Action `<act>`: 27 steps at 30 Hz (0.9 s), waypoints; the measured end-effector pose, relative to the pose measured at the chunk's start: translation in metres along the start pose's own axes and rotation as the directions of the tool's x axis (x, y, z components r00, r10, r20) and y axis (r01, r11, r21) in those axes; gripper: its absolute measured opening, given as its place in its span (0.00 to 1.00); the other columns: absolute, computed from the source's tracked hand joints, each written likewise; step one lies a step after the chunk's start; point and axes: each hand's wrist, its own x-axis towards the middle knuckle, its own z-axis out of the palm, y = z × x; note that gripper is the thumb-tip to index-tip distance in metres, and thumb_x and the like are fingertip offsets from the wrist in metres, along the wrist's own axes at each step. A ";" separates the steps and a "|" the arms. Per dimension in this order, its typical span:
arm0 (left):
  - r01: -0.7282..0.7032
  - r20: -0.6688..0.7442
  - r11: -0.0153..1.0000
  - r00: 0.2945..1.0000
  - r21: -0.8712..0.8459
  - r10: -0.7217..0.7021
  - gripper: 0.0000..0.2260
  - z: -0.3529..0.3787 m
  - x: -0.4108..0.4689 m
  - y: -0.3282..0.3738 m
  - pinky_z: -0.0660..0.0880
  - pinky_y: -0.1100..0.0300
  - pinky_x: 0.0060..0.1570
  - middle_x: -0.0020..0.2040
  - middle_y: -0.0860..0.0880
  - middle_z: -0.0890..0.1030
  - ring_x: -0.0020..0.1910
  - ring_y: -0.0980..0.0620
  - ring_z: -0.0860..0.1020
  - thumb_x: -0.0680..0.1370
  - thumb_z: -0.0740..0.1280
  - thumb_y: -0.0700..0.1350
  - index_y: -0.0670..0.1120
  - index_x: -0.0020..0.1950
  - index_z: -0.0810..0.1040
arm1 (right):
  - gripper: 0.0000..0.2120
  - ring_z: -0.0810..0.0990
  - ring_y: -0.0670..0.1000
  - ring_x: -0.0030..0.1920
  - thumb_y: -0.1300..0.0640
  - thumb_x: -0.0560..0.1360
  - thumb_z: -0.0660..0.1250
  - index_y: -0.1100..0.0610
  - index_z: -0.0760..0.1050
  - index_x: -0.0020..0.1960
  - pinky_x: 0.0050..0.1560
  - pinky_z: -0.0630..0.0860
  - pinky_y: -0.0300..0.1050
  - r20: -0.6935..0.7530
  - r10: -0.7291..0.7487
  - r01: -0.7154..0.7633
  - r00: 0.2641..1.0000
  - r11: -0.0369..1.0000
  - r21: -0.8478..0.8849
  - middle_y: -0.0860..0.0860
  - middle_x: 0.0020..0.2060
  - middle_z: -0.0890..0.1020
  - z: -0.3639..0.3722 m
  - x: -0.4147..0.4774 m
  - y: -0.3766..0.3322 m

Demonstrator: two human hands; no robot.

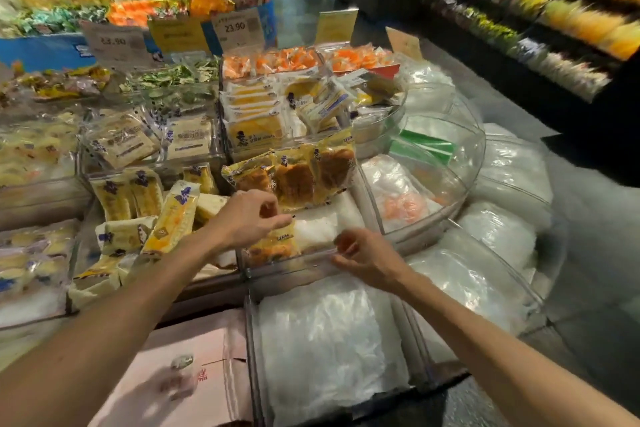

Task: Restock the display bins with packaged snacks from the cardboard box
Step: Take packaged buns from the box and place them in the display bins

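Observation:
My left hand (247, 220) reaches over a clear acrylic display bin (311, 258), its fingers curled and pinching the top edge of a yellow snack packet (273, 248) that stands at the bin's front left. Behind that packet, three similar yellow packets of brown cake (294, 177) stand in a row at the back of the same bin. My right hand (363, 255) hovers at the bin's front rim with loosely curled fingers and holds nothing. The cardboard box (194, 378) sits low at the front, under my left forearm.
Neighbouring bins to the left hold yellow and white snack packets (145, 204). Bins to the right and front contain crumpled white plastic (329, 340). Price signs (235, 28) stand behind. A dark shelf of goods (554, 10) lines the aisle on the right.

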 end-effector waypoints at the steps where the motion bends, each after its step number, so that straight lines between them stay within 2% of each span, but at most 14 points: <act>1: -0.030 0.023 1.000 0.999 0.003 0.030 0.10 0.000 -0.008 0.024 0.77 0.56 0.46 0.44 0.52 0.80 0.43 0.56 0.78 0.77 0.70 0.55 0.50 0.45 0.78 | 0.12 0.79 0.46 0.47 0.50 0.77 0.72 0.54 0.78 0.57 0.51 0.78 0.45 -0.034 -0.007 0.007 0.999 1.000 -0.017 0.47 0.48 0.81 -0.014 -0.029 0.012; 4: -0.191 0.090 0.971 0.980 0.145 0.179 0.08 0.024 -0.030 0.113 0.76 0.59 0.42 0.41 0.56 0.79 0.41 0.59 0.77 0.76 0.70 0.57 0.54 0.45 0.76 | 0.13 0.79 0.46 0.47 0.45 0.76 0.71 0.52 0.79 0.56 0.48 0.77 0.45 -0.146 0.078 -0.088 0.986 0.994 -0.069 0.45 0.49 0.82 -0.052 -0.124 0.059; 7: -0.400 0.131 0.897 0.916 0.190 0.380 0.09 0.080 -0.048 0.221 0.76 0.57 0.40 0.38 0.58 0.78 0.38 0.61 0.76 0.76 0.69 0.59 0.55 0.46 0.77 | 0.15 0.80 0.43 0.48 0.44 0.75 0.71 0.50 0.80 0.58 0.51 0.76 0.45 -0.273 0.241 -0.237 0.931 0.970 0.048 0.42 0.49 0.82 -0.078 -0.228 0.121; 9: -0.562 0.163 0.817 0.825 0.132 0.541 0.13 0.130 -0.063 0.300 0.75 0.57 0.38 0.37 0.59 0.77 0.37 0.63 0.75 0.75 0.68 0.63 0.54 0.46 0.78 | 0.13 0.80 0.41 0.47 0.44 0.74 0.72 0.48 0.81 0.56 0.51 0.76 0.41 -0.362 0.361 -0.316 0.859 0.932 0.180 0.41 0.47 0.83 -0.090 -0.299 0.161; 11: -0.699 0.225 0.706 0.710 0.116 0.667 0.14 0.184 -0.074 0.373 0.71 0.62 0.37 0.36 0.61 0.75 0.36 0.66 0.72 0.74 0.65 0.66 0.56 0.43 0.76 | 0.15 0.79 0.40 0.47 0.44 0.74 0.73 0.49 0.80 0.57 0.48 0.73 0.35 -0.438 0.473 -0.403 0.765 0.881 0.247 0.41 0.49 0.82 -0.097 -0.367 0.198; 12: -0.747 0.275 0.659 0.654 0.088 0.705 0.11 0.210 -0.081 0.410 0.70 0.64 0.38 0.36 0.61 0.75 0.36 0.66 0.72 0.75 0.66 0.65 0.58 0.42 0.75 | 0.16 0.78 0.40 0.48 0.44 0.74 0.73 0.49 0.80 0.58 0.48 0.72 0.33 -0.473 0.518 -0.443 0.713 0.855 0.270 0.42 0.50 0.82 -0.101 -0.401 0.215; 14: -0.819 0.363 0.574 0.535 0.001 0.763 0.10 0.263 -0.093 0.476 0.74 0.58 0.41 0.38 0.61 0.76 0.38 0.63 0.74 0.76 0.68 0.62 0.60 0.41 0.72 | 0.17 0.76 0.40 0.49 0.44 0.75 0.72 0.50 0.79 0.60 0.49 0.70 0.33 -0.534 0.607 -0.519 0.589 0.790 0.325 0.42 0.51 0.81 -0.108 -0.466 0.243; 17: -0.886 0.471 0.457 0.372 -0.075 0.800 0.09 0.348 -0.113 0.565 0.72 0.57 0.44 0.40 0.58 0.78 0.42 0.56 0.76 0.76 0.70 0.58 0.53 0.47 0.78 | 0.16 0.75 0.40 0.48 0.44 0.76 0.71 0.50 0.79 0.60 0.48 0.68 0.33 -0.575 0.735 -0.605 0.359 0.652 0.457 0.42 0.50 0.79 -0.119 -0.555 0.285; 20: -0.920 0.551 0.351 0.204 -0.174 0.809 0.10 0.430 -0.138 0.640 0.71 0.56 0.42 0.39 0.55 0.79 0.41 0.53 0.77 0.77 0.71 0.56 0.52 0.43 0.75 | 0.10 0.77 0.43 0.49 0.46 0.76 0.72 0.48 0.79 0.54 0.44 0.70 0.29 -0.516 0.851 -0.548 0.100 0.480 0.685 0.40 0.46 0.80 -0.125 -0.626 0.328; 21: -0.921 0.587 0.341 0.171 -0.191 0.791 0.10 0.454 -0.146 0.661 0.73 0.55 0.42 0.40 0.54 0.80 0.42 0.51 0.78 0.77 0.71 0.56 0.51 0.43 0.75 | 0.08 0.78 0.43 0.49 0.46 0.75 0.72 0.47 0.79 0.52 0.45 0.70 0.30 -0.490 0.871 -0.513 0.022 0.431 0.743 0.40 0.46 0.80 -0.126 -0.646 0.342; 23: -0.912 0.649 0.336 0.110 -0.236 0.753 0.10 0.503 -0.158 0.698 0.75 0.54 0.43 0.42 0.52 0.81 0.44 0.49 0.80 0.77 0.70 0.55 0.49 0.46 0.78 | 0.08 0.79 0.46 0.52 0.47 0.75 0.73 0.48 0.80 0.51 0.51 0.74 0.37 -0.440 0.892 -0.459 -0.106 0.348 0.817 0.44 0.48 0.82 -0.126 -0.680 0.372; 25: -0.909 0.693 0.317 0.045 -0.271 0.720 0.10 0.549 -0.165 0.733 0.75 0.55 0.44 0.43 0.52 0.81 0.46 0.49 0.80 0.77 0.70 0.54 0.48 0.48 0.78 | 0.09 0.79 0.48 0.54 0.49 0.75 0.73 0.50 0.81 0.53 0.55 0.74 0.43 -0.383 0.899 -0.430 -0.212 0.266 0.863 0.47 0.52 0.82 -0.128 -0.709 0.399; 27: -0.904 0.717 0.303 -0.006 -0.302 0.697 0.09 0.595 -0.168 0.767 0.77 0.55 0.46 0.46 0.52 0.81 0.48 0.48 0.80 0.77 0.69 0.54 0.49 0.50 0.79 | 0.09 0.78 0.49 0.54 0.49 0.75 0.73 0.51 0.81 0.53 0.55 0.73 0.43 -0.321 0.900 -0.410 -0.297 0.183 0.893 0.48 0.52 0.82 -0.132 -0.734 0.427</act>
